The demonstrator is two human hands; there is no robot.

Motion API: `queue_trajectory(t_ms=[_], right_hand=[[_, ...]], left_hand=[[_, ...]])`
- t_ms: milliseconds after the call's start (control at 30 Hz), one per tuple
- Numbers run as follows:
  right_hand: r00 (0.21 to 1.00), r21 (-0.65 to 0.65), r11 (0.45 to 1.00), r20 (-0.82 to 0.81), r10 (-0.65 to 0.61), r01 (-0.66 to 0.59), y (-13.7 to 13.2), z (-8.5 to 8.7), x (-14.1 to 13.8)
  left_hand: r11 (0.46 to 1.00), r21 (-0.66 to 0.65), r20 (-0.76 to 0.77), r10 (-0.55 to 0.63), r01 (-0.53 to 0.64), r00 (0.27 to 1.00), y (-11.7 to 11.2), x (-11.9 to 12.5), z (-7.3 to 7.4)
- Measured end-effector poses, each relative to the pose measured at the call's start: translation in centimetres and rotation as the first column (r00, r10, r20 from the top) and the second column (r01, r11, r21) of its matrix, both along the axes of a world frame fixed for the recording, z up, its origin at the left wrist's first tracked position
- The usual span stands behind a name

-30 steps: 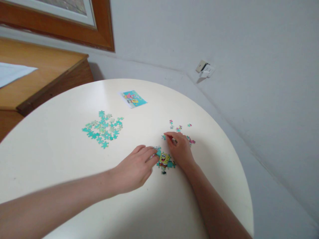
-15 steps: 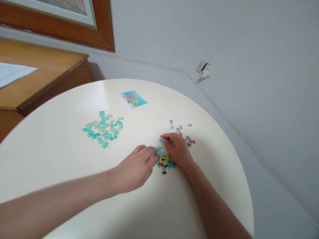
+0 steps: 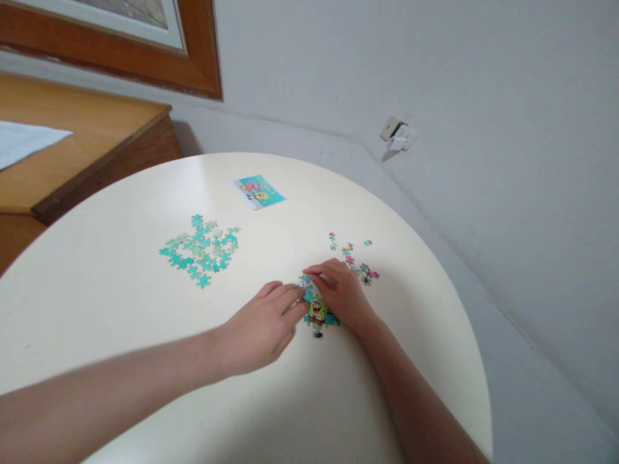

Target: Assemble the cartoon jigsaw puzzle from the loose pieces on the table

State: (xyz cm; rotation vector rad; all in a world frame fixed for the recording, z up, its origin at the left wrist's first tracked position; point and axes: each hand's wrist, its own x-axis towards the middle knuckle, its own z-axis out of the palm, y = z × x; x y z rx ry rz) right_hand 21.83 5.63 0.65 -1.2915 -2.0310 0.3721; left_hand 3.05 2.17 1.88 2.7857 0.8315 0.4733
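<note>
Here, left hand spread, touching SpongeBob puzzle; right hand pinching teal piece.

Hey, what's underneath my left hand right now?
Showing beside your left hand is a partly joined puzzle on the white table. Anything directly beneath the hand is covered and can't be seen.

The part-joined puzzle I'm touching carries a bright yellow figure against turquoise. Left of it and slightly beyond, my pile of loose pieces mixes turquoise with pale green. Beyond the puzzle, rightward, scattered pieces show pink, turquoise and yellow. Farther beyond, leftward, the picture card is turquoise with pink and yellow figures. Creamy-white tabletop surrounds the puzzle.
</note>
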Motion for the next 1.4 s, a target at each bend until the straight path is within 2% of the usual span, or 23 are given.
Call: queue_trajectory(t_ms=[1400], right_hand=[[0.999,-0.008,0.999,-0.024,0.034,-0.034,0.00,-0.21,0.17]], left_hand=[[1.000,0.003,-0.003,0.004,-0.004,1.000,0.04,0.05,-0.13]])
